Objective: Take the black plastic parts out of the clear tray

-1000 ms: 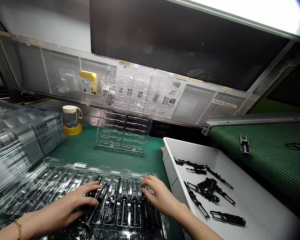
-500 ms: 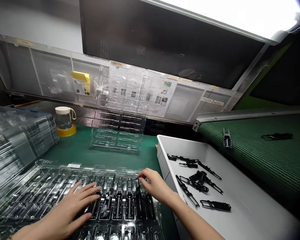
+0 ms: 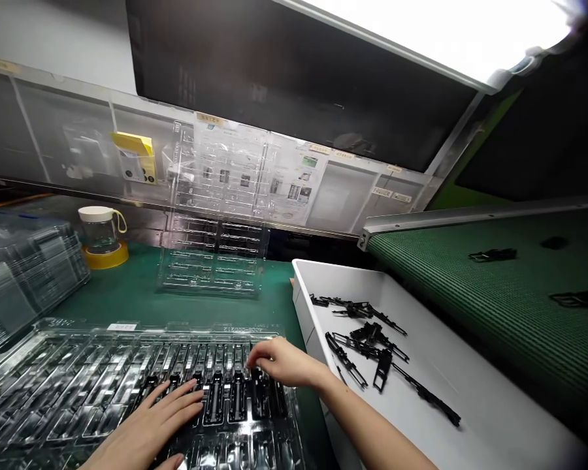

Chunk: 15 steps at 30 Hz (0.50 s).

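Observation:
A clear plastic blister tray [image 3: 78, 375] lies on the green mat in front of me, with several black plastic parts [image 3: 235, 401] seated in its right-hand slots. My left hand [image 3: 149, 424] lies flat on the tray with fingers spread, fingertips on the black parts. My right hand [image 3: 277, 360] rests on the tray's right end, fingers curled down onto a seated part. Neither hand lifts anything.
A white bin [image 3: 470, 418] on the right holds several loose black parts [image 3: 367, 343]. A green conveyor belt [image 3: 470, 294] carries more parts behind it. An upright clear tray [image 3: 210, 248], a jar on yellow tape [image 3: 98, 238] and a stack of empty trays [image 3: 24, 274] stand around.
The view has swung right. My right hand has slid left along the tray's upper edge, and my left hand has drawn back toward me. The loose parts in the bin have shifted.

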### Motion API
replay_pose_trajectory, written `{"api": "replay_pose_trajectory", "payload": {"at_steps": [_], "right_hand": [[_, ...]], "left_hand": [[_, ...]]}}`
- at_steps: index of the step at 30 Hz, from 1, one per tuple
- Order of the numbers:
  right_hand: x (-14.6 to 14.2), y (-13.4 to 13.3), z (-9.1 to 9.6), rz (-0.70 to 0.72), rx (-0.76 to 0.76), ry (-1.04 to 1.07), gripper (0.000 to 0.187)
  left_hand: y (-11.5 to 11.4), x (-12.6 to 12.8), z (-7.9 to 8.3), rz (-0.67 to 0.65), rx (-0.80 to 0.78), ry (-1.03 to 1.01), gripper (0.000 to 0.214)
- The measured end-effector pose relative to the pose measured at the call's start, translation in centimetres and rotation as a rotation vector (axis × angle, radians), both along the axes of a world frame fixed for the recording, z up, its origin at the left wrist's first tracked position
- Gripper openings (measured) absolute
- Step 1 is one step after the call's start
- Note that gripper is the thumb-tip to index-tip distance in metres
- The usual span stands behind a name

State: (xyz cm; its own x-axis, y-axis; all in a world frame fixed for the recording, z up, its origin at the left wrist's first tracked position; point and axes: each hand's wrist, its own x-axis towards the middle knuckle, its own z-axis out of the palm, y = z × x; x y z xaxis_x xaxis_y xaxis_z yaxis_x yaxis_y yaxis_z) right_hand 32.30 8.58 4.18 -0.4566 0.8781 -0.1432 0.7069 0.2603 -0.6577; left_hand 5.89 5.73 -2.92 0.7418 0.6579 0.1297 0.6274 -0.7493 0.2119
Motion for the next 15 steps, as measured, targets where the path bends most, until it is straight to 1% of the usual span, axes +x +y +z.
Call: {"api": "replay_pose_trajectory", "payload": {"at_steps": [2,3,5,7,8,10,13,15], "right_hand": [[-0.2,0.0,0.1,0.031,-0.045,0.071,0.025],[-0.2,0.0,0.2,0.020,-0.050,0.102,0.024],[-0.1,0.3,0.1,-0.059,-0.025,0.158,0.023],[0.2,0.6,-0.1,-0.176,0.034,0.202,0.024],[0.3,0.7,-0.2,-0.226,0.061,0.215,0.024],[0.6,1.0,-0.6,-0.287,0.096,0.223,0.021],[0.9,1.3,-1.1,-0.310,0.117,0.218,0.017],[1.1,1.4,-1.3,-0.319,0.135,0.214,0.017]], "left_hand": [[-0.1,0.1,-0.3,0.010,0.007,-0.009,0.046],[-0.1,0.1,-0.4,0.019,0.011,-0.009,0.046],[-0.1,0.0,-0.7,0.040,0.039,-0.007,0.046],[-0.3,0.1,-0.5,0.048,0.087,-0.013,0.046],[-0.4,0.3,-0.2,0.039,0.104,-0.023,0.046],[-0.9,1.4,1.0,0.001,0.102,-0.044,0.047],[-1.7,4.5,3.2,-0.091,0.006,-0.012,0.050],[-2.0,6.7,4.2,-0.161,-0.052,0.036,0.055]]}}
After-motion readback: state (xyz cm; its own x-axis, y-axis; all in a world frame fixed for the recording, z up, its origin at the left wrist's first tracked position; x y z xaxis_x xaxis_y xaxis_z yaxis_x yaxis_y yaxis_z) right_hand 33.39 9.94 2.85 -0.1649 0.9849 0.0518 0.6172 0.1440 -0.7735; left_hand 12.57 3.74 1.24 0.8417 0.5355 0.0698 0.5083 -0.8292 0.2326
